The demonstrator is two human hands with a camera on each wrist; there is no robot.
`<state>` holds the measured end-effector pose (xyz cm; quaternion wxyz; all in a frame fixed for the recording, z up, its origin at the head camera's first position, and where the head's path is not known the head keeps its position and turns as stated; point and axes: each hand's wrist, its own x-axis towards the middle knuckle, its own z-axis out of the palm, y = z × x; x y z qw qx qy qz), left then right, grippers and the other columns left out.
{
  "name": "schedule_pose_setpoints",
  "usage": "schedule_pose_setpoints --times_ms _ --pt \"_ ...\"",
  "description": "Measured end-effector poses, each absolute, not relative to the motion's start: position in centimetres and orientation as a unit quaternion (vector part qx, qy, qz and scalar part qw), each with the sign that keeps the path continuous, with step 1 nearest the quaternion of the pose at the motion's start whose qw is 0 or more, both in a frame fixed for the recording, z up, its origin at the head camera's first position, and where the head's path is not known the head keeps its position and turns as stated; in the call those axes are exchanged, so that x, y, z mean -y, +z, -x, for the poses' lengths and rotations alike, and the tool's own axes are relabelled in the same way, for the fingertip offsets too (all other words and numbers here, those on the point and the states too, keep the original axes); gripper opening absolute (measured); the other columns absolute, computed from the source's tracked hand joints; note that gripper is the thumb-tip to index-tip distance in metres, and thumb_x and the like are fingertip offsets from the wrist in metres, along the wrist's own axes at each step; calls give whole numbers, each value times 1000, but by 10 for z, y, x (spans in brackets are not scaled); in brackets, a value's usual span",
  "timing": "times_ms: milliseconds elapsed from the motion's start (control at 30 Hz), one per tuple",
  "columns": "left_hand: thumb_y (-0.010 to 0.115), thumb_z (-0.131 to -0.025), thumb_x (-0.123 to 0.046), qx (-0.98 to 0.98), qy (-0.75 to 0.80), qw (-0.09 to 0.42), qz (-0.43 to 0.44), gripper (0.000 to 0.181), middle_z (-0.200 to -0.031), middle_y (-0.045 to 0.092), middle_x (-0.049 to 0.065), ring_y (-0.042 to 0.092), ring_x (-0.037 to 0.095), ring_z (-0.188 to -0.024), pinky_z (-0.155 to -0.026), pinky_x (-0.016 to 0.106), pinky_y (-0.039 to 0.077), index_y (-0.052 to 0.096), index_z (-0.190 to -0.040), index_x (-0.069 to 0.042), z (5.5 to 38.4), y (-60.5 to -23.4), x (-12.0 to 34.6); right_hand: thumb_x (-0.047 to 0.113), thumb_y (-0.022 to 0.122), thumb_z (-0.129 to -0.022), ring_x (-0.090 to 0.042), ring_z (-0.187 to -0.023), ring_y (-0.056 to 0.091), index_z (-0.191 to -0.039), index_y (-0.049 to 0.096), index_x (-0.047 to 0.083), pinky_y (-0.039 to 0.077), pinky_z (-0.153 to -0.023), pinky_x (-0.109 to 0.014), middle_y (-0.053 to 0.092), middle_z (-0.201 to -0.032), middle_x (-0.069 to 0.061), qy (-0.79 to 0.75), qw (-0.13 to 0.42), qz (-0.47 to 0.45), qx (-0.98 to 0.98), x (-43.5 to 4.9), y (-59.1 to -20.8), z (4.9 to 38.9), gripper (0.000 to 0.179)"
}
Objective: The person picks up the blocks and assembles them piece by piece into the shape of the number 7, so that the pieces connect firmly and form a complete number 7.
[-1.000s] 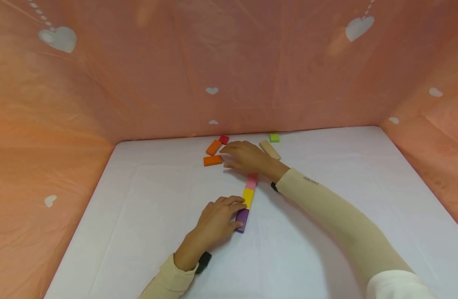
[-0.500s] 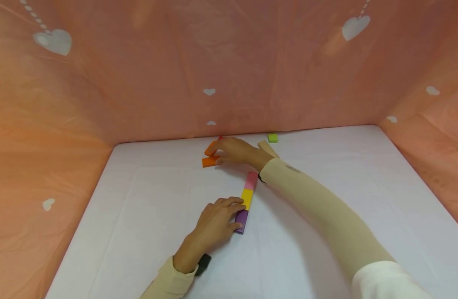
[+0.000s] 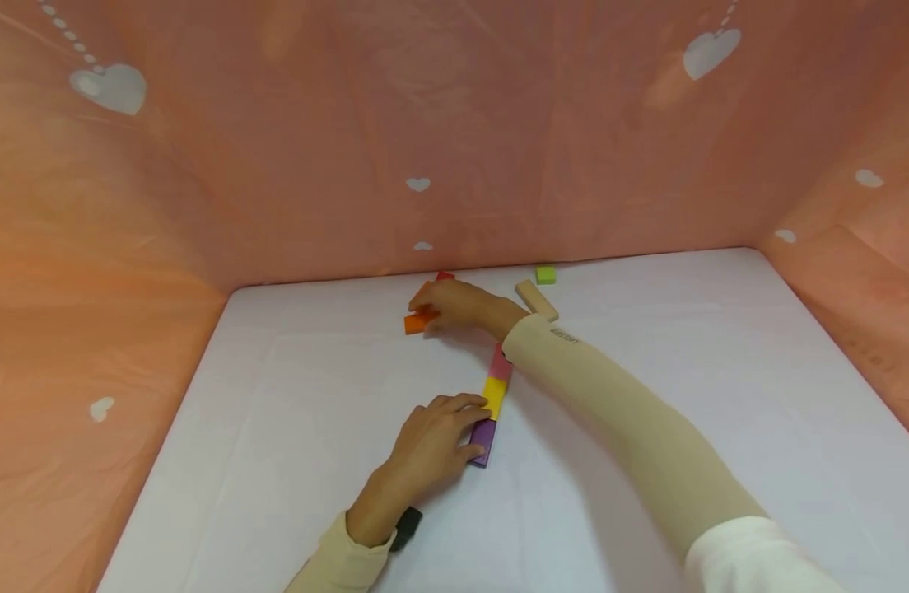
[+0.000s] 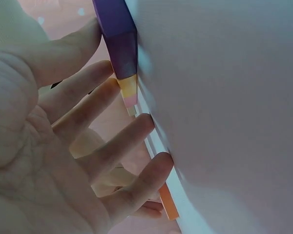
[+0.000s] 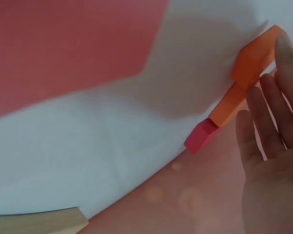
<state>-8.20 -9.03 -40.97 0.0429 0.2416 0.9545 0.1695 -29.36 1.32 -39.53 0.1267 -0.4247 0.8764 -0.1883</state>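
In the head view, a row of blocks runs away from me: purple [image 3: 482, 443], yellow [image 3: 495, 398] and pink [image 3: 501, 366]. My left hand [image 3: 432, 441] lies along the row's left side, fingers spread and mostly straight. Its thumb touches the purple block and two fingertips meet the row near the yellow one, as the left wrist view shows. Farther back, my right hand [image 3: 462, 305] holds the nearer orange block [image 5: 259, 56] between thumb and fingers, partly covering it. A second orange block [image 5: 228, 105] and a red block [image 5: 201, 136] continue behind it.
Right of my right hand lies a plain wooden block [image 3: 536, 299], with a small green block [image 3: 546, 275] near the back edge. A white cloth covers the table [image 3: 291, 395]. Orange sheeting with hearts [image 3: 484, 165] rises behind and on both sides.
My right hand has moved left from beside the orange blocks onto the nearer one, its thumb and fingers closing around it. The left hand stays at the row.
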Motion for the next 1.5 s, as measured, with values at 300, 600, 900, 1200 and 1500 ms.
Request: schedule_pose_setpoints --times_ms 300,600,900,1200,1500 --pt "78 -85 -31 -954 168 38 -247 44 -136 62 -7 58 22 -122 -87 42 50 69 -127 -20 81 -410 91 18 73 -91 -18 -129 54 -135 62 13 39 -115 -32 62 -137 -2 -180 143 415 -880 -13 -396 288 46" --pt "78 -86 -31 -954 168 40 -245 44 -137 62 -7 58 21 -123 -88 42 50 68 -128 -20 81 -410 92 19 74 -90 -20 -123 54 -133 65 18 41 -113 -34 62 -137 -1 -172 161 411 -881 -13 -395 285 44" --pt "77 -87 -32 -953 173 47 -245 45 -138 61 -7 57 22 -124 -90 43 50 68 -129 -20 81 -410 91 22 70 -93 -16 -121 54 -132 65 21 42 -111 -33 62 -134 3 -168 165 409 -882 -15 -399 288 39" --pt "77 -87 -31 -954 171 52 -242 44 -138 61 -6 57 22 -124 -90 43 51 68 -129 -20 81 -409 91 20 71 -93 -18 -122 54 -131 66 20 42 -112 -35 63 -134 2 -167 171 411 -880 -15 -401 291 39" --pt "77 -87 -31 -955 171 54 -237 45 -138 60 -7 56 22 -125 -91 43 50 67 -129 -21 81 -408 92 18 73 -92 -17 -121 55 -128 68 19 42 -111 -34 64 -132 3 -188 172 415 -874 -18 -398 293 37"
